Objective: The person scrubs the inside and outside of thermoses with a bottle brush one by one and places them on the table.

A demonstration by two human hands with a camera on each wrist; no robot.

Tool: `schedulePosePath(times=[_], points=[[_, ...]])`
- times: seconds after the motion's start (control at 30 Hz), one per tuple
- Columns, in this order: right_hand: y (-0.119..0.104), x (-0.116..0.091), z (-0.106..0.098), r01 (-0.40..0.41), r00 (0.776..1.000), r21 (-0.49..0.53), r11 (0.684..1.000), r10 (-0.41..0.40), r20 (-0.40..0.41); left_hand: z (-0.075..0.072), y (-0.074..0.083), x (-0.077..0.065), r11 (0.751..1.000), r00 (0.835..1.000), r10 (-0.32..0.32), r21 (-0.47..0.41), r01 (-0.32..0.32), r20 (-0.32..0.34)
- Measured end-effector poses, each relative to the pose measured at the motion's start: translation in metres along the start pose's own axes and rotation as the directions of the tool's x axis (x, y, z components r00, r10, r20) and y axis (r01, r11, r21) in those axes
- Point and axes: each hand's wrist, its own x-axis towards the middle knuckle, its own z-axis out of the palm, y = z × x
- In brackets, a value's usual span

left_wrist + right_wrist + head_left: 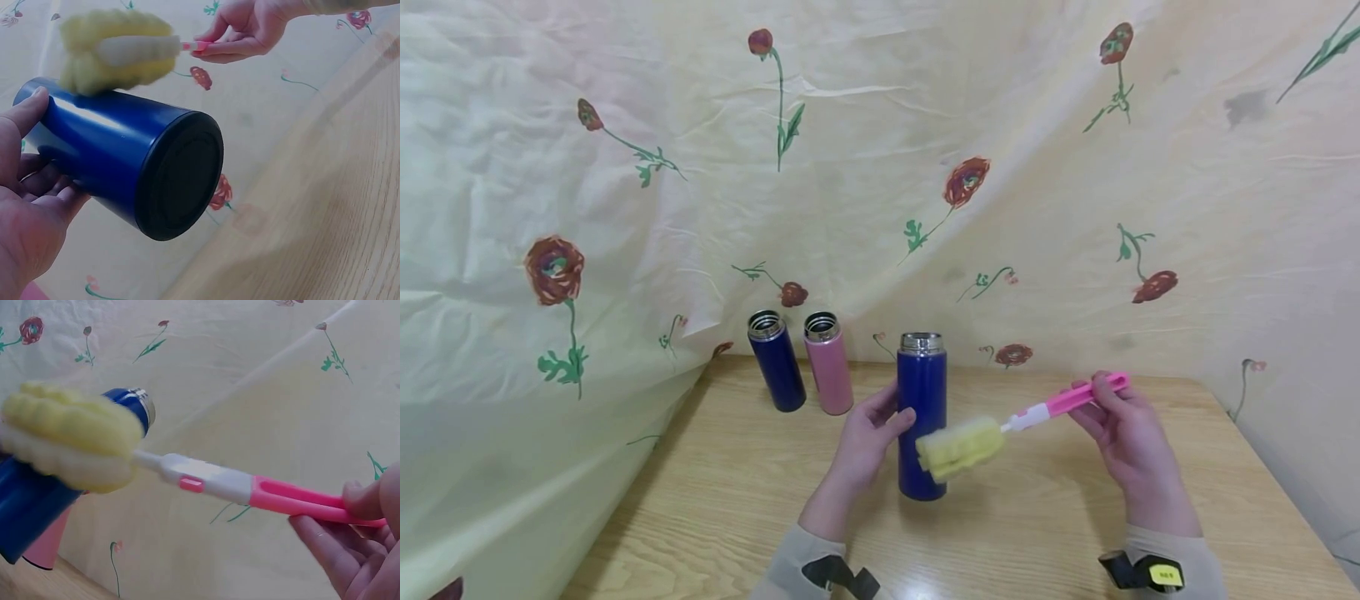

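A tall blue bottle point(922, 392) with an uncapped steel mouth is gripped by my left hand point(867, 435), thumb on its front and fingers behind. Its dark round base point(181, 178) faces the left wrist view. My right hand point(1122, 433) pinches the pink handle of a bottle brush point(1086, 398) near its end. The brush's yellow and white sponge head point(72, 437) points left and overlaps the bottle's lower front in the head view. In the right wrist view the sponge hides the bottle's middle.
On the wooden table point(715, 500), a second blue bottle point(778, 367) and a pink bottle point(830, 367) stand uncapped at the back left. A flowered cloth point(865, 208) hangs behind the table and along its left side.
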Motion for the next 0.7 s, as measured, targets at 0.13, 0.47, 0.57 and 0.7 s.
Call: schedulePosePath(times=[0.13, 0.47, 0.57, 0.7], points=[[0.0019, 0.0017, -0.0007, -0.027, 0.999, -0.163, 0.986, 0.030, 0.014, -0.0001, 0.0007, 0.0005, 1.000, 1.000, 0.004, -0.007, -0.004, -0.011], [0.0041, 0.0003, -0.0034, -0.036, 0.996, -0.315, 0.949, 0.061, 0.070, -0.0012, 0.0052, 0.0005, 0.997, 0.999, 0.003, -0.076, -0.006, -0.043], [0.0049, 0.0007, -0.0035, -0.031, 0.996, -0.272, 0.962, 0.051, 0.067, -0.0024, 0.0034, 0.0006, 0.997, 1.000, 0.010, -0.075, -0.012, -0.028], [0.0052, 0.0012, -0.0033, -0.011, 0.999, -0.064, 0.998, 0.014, 0.047, -0.0031, 0.0021, 0.0001, 0.998, 1.000, 0.019, -0.065, -0.018, 0.008]])
